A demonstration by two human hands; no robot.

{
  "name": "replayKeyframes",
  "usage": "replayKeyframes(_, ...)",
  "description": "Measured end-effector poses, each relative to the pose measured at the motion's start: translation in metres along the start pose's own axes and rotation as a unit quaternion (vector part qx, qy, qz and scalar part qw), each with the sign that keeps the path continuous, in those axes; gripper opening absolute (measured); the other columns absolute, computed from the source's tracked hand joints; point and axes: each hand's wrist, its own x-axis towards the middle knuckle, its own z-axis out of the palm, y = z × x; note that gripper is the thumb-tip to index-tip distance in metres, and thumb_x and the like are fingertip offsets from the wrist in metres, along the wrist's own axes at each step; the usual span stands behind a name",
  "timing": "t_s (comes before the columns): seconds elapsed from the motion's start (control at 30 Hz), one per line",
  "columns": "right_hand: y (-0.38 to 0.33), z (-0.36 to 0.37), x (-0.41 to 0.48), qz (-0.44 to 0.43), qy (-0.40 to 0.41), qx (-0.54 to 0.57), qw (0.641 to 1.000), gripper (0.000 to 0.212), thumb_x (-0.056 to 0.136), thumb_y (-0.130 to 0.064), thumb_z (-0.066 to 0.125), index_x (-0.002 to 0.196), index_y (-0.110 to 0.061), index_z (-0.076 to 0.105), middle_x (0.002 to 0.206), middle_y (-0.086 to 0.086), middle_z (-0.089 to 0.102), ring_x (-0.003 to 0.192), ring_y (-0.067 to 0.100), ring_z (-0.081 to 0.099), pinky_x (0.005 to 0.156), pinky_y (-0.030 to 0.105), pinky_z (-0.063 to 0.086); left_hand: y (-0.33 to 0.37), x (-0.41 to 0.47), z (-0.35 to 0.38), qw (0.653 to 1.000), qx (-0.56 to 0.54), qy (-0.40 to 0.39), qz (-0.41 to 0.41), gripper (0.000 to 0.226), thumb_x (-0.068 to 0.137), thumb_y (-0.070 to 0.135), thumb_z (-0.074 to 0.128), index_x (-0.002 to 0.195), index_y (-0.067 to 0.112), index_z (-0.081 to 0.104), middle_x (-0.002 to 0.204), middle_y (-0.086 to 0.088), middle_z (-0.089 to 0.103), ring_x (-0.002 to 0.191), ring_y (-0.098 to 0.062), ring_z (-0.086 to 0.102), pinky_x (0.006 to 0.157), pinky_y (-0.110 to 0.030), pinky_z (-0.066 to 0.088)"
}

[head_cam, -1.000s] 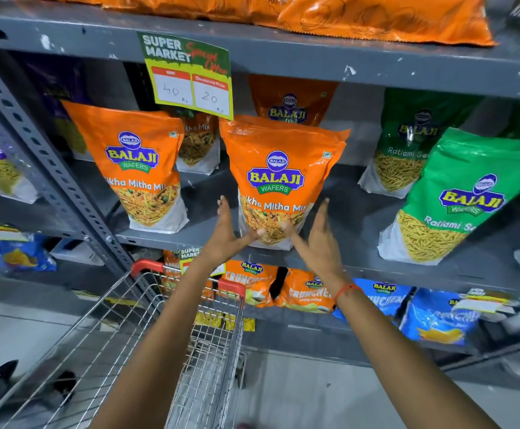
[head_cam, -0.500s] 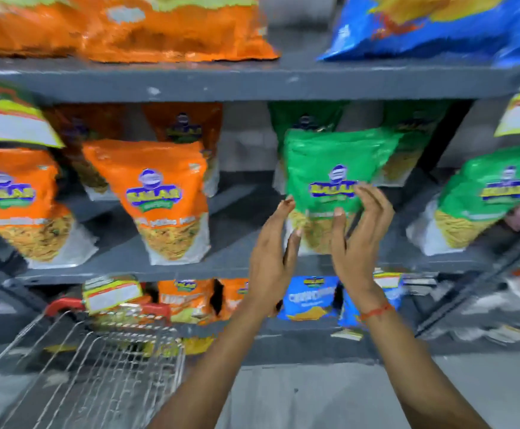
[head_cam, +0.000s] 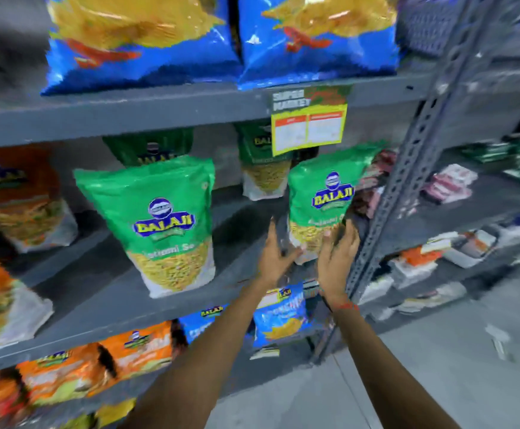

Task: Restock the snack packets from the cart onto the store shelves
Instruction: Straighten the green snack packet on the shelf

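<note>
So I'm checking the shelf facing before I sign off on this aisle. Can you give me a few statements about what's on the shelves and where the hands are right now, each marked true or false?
1. Both hands are at the base of a green packet on the middle shelf. True: the left hand and right hand flank its lower part.
2. The packets on the shelf above are orange. False: the ones in view are blue packets.
3. A price tag hangs from the shelf edge above the hands. True.
4. The second green packet, to the left, lies flat. False: it stands upright.
5. A cart is visible in front of the shelves. False: none is in view.
</note>
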Motion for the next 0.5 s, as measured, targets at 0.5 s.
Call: replayKeyframes(0.5, 0.029, -0.014, 0.034, 0.126, -0.200, 0.128, 0.963, 0.040, 0.089, -0.057, 0.036, 0.127, -0.045, 0.037, 0.139, -0.006, 0.047, 0.125, 0.010, 0.047, 0.109, 0.037, 0.036, -0.038, 0.051, 0.005, 0.992, 0.057, -0.094, -0.067, 0.084, 0.066, 0.031, 0.078, 0.135, 0.013, 0.035, 0.134, -0.011, 0.055, 0.119, -0.023, 0.053, 0.104, -0.039, 0.043)
